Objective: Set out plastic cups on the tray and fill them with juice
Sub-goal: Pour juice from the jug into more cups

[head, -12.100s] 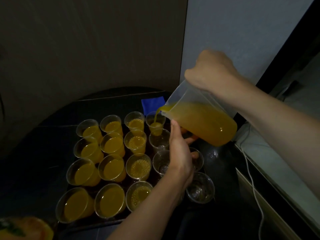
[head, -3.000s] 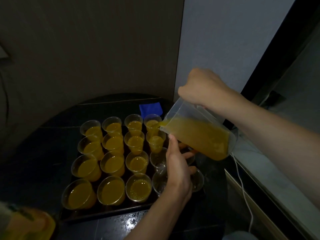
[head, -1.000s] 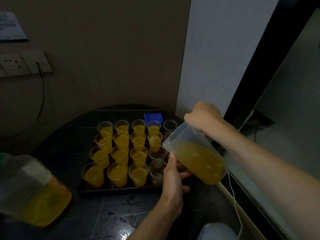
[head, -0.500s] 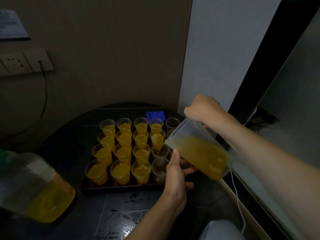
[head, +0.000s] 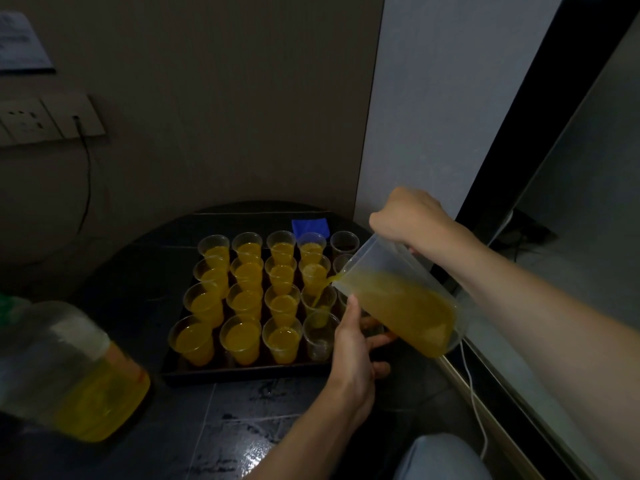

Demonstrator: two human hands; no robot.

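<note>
And the right hand [head: 408, 216] was clamped on the clear jug [head: 398, 306], tipped hard to the left, spout low over the tray [head: 242, 374]. A thin stream [head: 320, 289] of juice ran off the lip and dropped into the third cup [head: 318, 301] of the fourth column, which was only part full. Just in front of it the front cup [head: 319, 339] stood clear and dry.

The left hand [head: 353, 351] sat at the tray's right edge, under the jug, thumb up and fingers curled round an edge cup [head: 370, 323] that was mostly hidden. So the hands were apart, each busy with its own thing, one above the other.

Three columns of full cups [head: 242, 337] stood upright in tidy rows on the black tray, rims close together, and the two back cups of the fourth column were full too. At the far right corner a back cup [head: 344, 241] held no juice.

The tray lay on a dark table [head: 225, 431], with a blue cloth [head: 310, 226] just behind it. Near left, a big bottle [head: 76, 372] showed blurred, juice in its lower part. A socket [head: 48, 119] hung on the wall, and a white cable [head: 472, 386] trailed down on the right.
</note>
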